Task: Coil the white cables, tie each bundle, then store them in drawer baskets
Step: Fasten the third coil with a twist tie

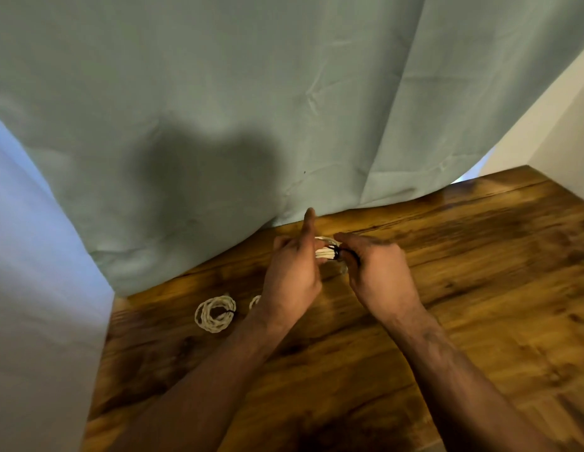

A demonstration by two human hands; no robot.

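Nearest, tied coil [215, 313]: flat on the table [447, 321], left of my left wrist.
Left hand [292, 275]: curled round the white cable bundle [325, 253], forefinger straight up.
Right hand [378, 272]: pinching the bundle's black tie [347, 254].
Curtain [251, 93]: just beyond my fingertips.

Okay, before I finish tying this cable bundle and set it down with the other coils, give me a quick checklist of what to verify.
1. Left hand grips the white coiled cable bundle: ok.
2. Thin black tie sits on the bundle, pinched by the right hand: ok.
3. Tie pulled tight: cannot tell, fingers hide it.
4. Finished white coil with its own dark tie lies on the brown wooden table: ok.
5. Second white coil tied: cannot tell, the left forearm covers most of it.
6. Drawer baskets in sight: not ok, none in view.
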